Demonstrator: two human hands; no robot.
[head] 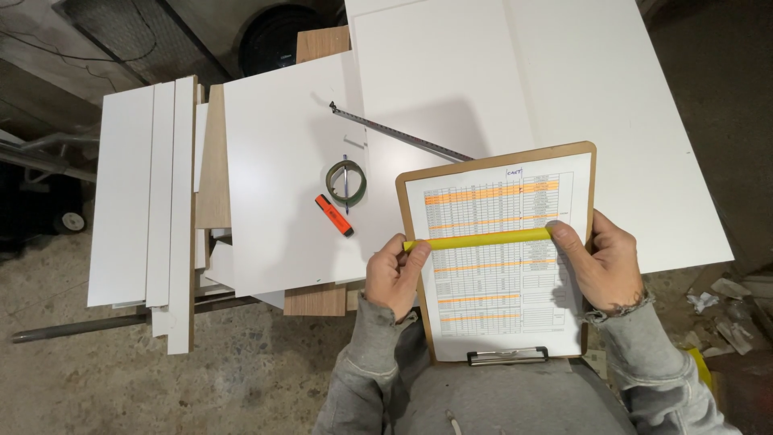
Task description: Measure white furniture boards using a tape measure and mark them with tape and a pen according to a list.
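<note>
The yellow strip (pixel 477 239) lies left to right across the sheet on your clipboard (pixel 592 173), its long axis level with the table rows. Your left hand (pixel 392 276) pinches its left end and your right hand (pixel 604 266) its right, both equally near. Further left, an orange marker (pixel 333 215) rests on the white panel (pixel 274 161).

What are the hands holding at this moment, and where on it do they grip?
Both hands hold a yellow ruler flat across the sheet on a clipboard: the left hand pinches its left end, the right hand its right end.
</note>
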